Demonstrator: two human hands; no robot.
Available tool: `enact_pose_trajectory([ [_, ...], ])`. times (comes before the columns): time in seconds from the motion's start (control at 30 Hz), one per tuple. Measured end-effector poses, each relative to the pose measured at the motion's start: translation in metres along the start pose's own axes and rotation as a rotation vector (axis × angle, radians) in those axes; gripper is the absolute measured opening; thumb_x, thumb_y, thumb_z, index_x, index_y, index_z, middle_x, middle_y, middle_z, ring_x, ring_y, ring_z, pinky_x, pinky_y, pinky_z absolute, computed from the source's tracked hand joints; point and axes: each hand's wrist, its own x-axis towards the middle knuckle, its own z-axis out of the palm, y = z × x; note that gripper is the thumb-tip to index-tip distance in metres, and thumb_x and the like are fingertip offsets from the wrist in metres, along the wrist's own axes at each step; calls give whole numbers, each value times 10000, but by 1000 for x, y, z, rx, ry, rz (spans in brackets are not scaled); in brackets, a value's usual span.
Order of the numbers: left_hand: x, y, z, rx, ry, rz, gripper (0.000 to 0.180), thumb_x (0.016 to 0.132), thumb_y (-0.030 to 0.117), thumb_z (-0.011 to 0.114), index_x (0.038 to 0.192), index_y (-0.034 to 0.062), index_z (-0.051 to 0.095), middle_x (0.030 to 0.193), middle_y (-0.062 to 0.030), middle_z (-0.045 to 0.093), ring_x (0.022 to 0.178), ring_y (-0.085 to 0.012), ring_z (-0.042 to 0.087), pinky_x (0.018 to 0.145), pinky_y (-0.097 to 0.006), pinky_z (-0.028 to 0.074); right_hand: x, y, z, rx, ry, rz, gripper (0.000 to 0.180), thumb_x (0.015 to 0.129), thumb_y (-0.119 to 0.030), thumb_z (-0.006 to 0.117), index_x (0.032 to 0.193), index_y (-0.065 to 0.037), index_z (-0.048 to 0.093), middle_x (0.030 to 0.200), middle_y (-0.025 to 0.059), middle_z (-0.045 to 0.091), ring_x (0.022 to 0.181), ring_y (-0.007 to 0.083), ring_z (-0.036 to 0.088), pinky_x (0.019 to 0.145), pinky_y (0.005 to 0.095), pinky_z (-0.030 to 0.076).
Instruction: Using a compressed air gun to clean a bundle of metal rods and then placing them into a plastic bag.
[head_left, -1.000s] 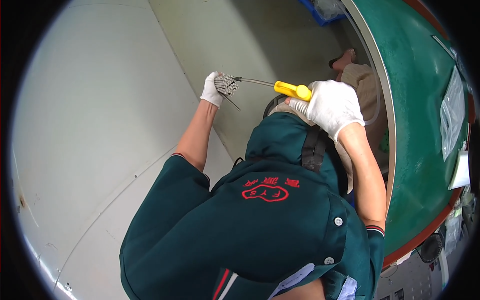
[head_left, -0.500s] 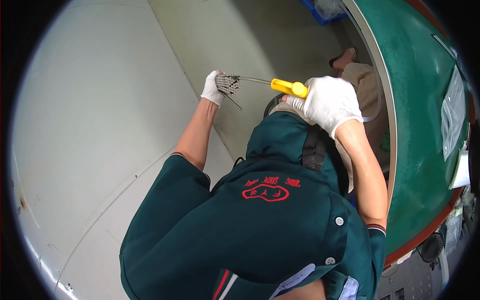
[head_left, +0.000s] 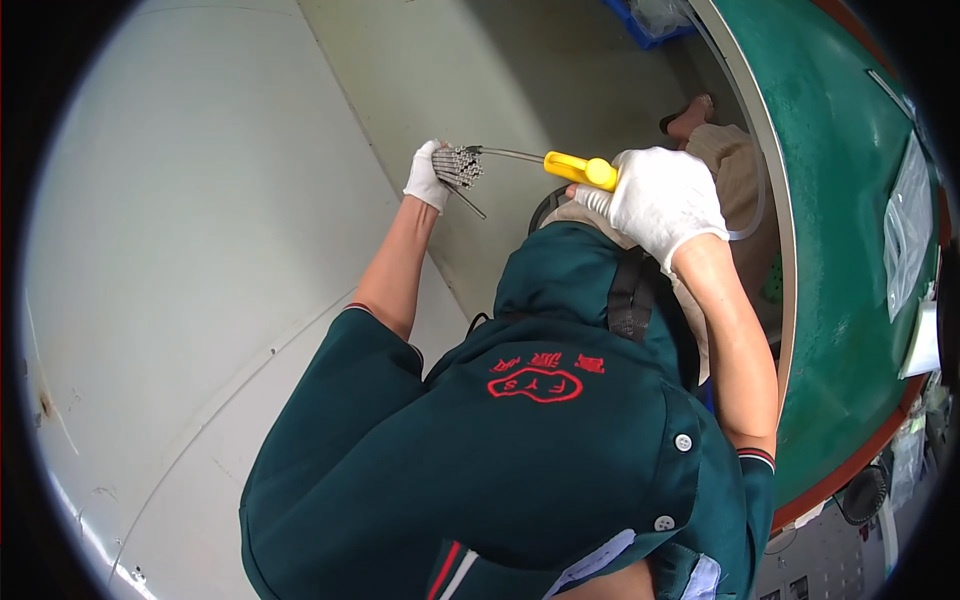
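Note:
In a white glove, my left hand point(head_left: 427, 178) is closed round a bundle of thin metal rods point(head_left: 461, 167). Their ends face right, and one rod slants out below the others. My right hand point(head_left: 668, 205), gloved in white with bare fingertips, grips a yellow air blow gun point(head_left: 582, 170). From its front runs a thin bent metal nozzle point(head_left: 512, 153), whose tip reaches the upper edge of the rod ends. A clear hose point(head_left: 757, 215) curves behind my right wrist.
To the right stands a green-topped table point(head_left: 835, 250) with clear plastic bags point(head_left: 905, 230) on it. A blue crate point(head_left: 640, 32) is on the floor at the top. A pale wall panel point(head_left: 200, 200) lies to the left. My foot point(head_left: 690, 118) shows below the table edge.
Almost nothing differs. Both hands, the rods and the blow gun sit very slightly further right, and the nozzle tip stays at the top of the rod ends.

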Motion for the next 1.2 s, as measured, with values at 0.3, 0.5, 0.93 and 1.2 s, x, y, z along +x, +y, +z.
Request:
enact_pose_trajectory([
  [0.3,-9,1,16,65,27,-4,200,810,266,521,827,67,544,717,-68,570,606,-225,572,528,-377,506,0,0,-1,-2,-10,3,552,738,-599,603,710,-51,661,582,121,602,563,283,608,560,358,484],
  [0.5,-8,0,19,39,12,-28,189,814,252,518,827,66,546,717,-65,568,610,-223,573,550,-386,517,-1,0,-4,-34,-21,8,540,740,-594,604,709,-58,663,582,119,602,563,284,606,561,359,484],
  [0.93,-8,2,15,54,2,-13,186,835,246,474,839,68,528,706,-82,588,617,-227,582,495,-364,487,-12,-4,-3,-46,24,-53,534,719,-596,615,715,-65,674,599,122,611,572,278,614,570,360,486],
  [1.2,-4,4,8,129,-8,-2,182,840,260,440,826,88,498,745,-101,586,638,-263,601,531,-437,513,-10,-7,-1,-25,-12,-16,521,715,-592,621,718,-74,677,595,116,609,565,277,612,572,360,485],
])
